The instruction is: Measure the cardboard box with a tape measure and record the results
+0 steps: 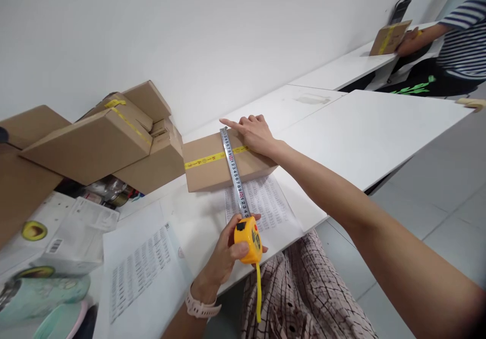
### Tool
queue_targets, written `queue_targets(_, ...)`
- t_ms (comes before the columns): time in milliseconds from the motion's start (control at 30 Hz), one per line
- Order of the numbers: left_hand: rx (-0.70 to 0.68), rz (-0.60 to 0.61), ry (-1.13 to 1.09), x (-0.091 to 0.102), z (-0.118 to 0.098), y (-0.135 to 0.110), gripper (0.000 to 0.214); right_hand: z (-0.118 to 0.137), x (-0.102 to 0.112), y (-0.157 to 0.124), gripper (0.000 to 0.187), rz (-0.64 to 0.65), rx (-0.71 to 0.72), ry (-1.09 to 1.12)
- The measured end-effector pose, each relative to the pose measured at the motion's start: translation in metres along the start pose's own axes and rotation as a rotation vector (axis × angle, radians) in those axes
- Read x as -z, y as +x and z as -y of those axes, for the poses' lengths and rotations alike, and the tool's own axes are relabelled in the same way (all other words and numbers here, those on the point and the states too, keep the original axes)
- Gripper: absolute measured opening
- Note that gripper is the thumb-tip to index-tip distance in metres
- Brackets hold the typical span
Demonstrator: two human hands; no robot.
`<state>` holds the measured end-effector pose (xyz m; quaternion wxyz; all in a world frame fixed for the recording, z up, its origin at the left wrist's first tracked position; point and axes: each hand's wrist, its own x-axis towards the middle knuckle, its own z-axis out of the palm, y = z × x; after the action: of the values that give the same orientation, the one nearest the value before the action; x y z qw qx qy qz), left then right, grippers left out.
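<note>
My left hand (221,259) is closed round a yellow tape measure (247,242) by the table's front edge. Its metal blade (234,175) runs out across the top of a cardboard box (207,177) sealed with yellow printed tape (203,161). The blade's hooked end lies at the box's far edge. My right hand (258,135) rests over the far right part of the box, one finger stretched out beside the hook. A yellow wrist strap (258,293) dangles from the tape measure's case. Under the box's near side lies a printed sheet (266,202).
Stacked cardboard boxes (91,146) lean along the wall at left. Another printed sheet (142,268), a white avocado-print box (64,232) and a mint-green bottle (56,291) lie nearer. At far right, a person in a striped shirt (465,37) handles a taped box (389,39).
</note>
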<state>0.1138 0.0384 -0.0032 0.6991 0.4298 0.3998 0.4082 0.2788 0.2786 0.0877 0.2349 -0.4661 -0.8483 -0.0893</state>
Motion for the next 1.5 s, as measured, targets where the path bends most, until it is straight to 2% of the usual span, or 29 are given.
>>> queue_targets(167, -0.019, 0.03, -0.029, 0.001, 0.005, 0.0, 0.057, 0.0, 0.002, 0.002, 0.061, 0.024, 0.014, -0.01)
queue_targets(400, -0.039, 0.004, -0.036, -0.005, 0.017, 0.005, 0.061, -0.004, -0.005, 0.003, 0.055, -0.011, 0.034, 0.028)
queue_targets(700, -0.033, 0.012, -0.051, -0.01, 0.021, 0.006, 0.062, -0.004, -0.006, 0.002, 0.053, -0.032, 0.034, 0.052)
queue_targets(867, -0.091, 0.002, 0.018, -0.004, 0.025, -0.005, 0.067, -0.006, -0.007, -0.002, 0.051, -0.034, 0.028, 0.072)
queue_targets(1000, -0.152, -0.092, 0.269, 0.003, 0.032, -0.021, 0.071, -0.004, -0.006, -0.009, 0.053, -0.077, -0.004, 0.088)
queue_targets(1067, -0.135, -0.141, 0.4, 0.006, 0.037, -0.026, 0.068, 0.002, -0.003, -0.017, 0.061, -0.074, -0.008, 0.082)
queue_targets(1133, -0.086, -0.156, 0.432, 0.007, 0.043, -0.028, 0.067, 0.01, 0.003, -0.031, 0.067, -0.063, -0.003, 0.083)
queue_targets(1267, -0.02, -0.155, 0.464, 0.01, 0.052, -0.026, 0.071, 0.022, 0.006, -0.079, 0.073, -0.053, 0.004, 0.106)
queue_targets(1400, -0.041, -0.131, 0.505, 0.014, 0.055, -0.025, 0.069, 0.018, -0.02, -0.127, 0.071, 0.001, -0.002, 0.135)
queue_targets(1500, -0.052, -0.115, 0.527, 0.016, 0.055, -0.025, 0.069, 0.013, -0.039, -0.139, 0.064, 0.019, -0.024, 0.174)
